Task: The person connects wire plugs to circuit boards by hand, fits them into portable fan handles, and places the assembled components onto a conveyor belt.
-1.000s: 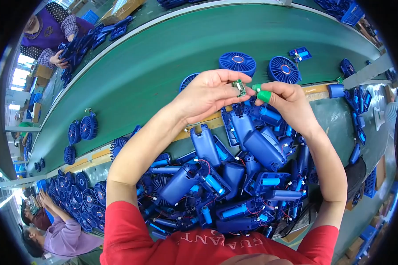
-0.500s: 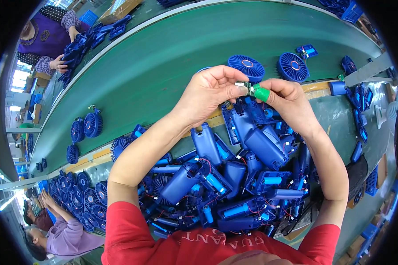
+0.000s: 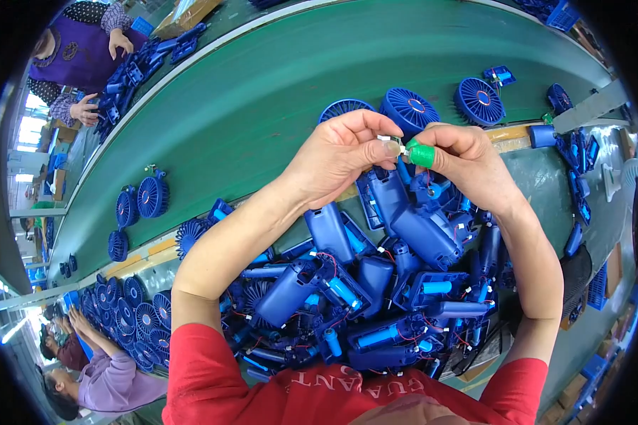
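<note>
In front of me, above the near edge of the belt, my left hand (image 3: 344, 147) pinches a small circuit board (image 3: 397, 139) between thumb and fingers, which cover most of it. Close against it, my right hand (image 3: 468, 163), with green tape (image 3: 421, 155) round a fingertip, is closed on a small white plug (image 3: 404, 150) at the board's edge. Whether the plug is fully seated I cannot tell. Below both hands lies a heap of blue plastic handle housings (image 3: 425, 237), many with light-blue battery cells (image 3: 344, 290) and thin wires.
On the green conveyor belt (image 3: 248, 106) several blue round fans (image 3: 480, 101) lie beyond my hands and to the left. More fans (image 3: 147, 319) are stacked at lower left. A co-worker (image 3: 78, 53) handles blue parts across the belt; another person (image 3: 113, 379) sits at lower left.
The fans on the belt have shifted to the right, and one behind my left hand shows more. My hands stay together, with the board now more covered. The far co-worker's hands have moved apart.
</note>
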`<state>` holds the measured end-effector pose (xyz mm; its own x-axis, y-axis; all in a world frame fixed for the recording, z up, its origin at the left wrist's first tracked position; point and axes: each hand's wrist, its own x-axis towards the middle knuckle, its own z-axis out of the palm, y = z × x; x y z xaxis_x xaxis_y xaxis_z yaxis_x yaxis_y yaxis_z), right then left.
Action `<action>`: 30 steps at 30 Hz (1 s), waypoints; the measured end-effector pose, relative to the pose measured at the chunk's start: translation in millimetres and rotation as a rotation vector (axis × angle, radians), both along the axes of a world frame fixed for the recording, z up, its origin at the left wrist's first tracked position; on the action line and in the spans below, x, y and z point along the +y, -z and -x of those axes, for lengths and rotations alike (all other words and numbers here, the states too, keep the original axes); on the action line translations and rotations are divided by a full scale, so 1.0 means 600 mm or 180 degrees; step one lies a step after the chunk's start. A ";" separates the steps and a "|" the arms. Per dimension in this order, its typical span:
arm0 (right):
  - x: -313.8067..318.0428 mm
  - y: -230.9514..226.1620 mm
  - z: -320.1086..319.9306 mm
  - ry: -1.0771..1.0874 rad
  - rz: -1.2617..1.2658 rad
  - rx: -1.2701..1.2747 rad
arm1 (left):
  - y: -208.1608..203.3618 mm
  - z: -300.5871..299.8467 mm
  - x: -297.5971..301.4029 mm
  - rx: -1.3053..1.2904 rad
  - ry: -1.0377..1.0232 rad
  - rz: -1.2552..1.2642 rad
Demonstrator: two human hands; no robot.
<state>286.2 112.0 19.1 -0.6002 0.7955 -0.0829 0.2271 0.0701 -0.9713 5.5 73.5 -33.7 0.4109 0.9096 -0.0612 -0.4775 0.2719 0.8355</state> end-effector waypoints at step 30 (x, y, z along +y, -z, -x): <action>0.150 0.036 -0.106 0.1380 -0.2970 -0.1257 | 0.060 -0.006 0.092 0.3930 -0.0352 -0.4297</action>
<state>349.8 201.9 -2.8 -0.3186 0.7821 0.5356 0.6926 0.5778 -0.4318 8.9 128.7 -69.9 0.6462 0.6052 0.4649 0.5419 -0.7929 0.2789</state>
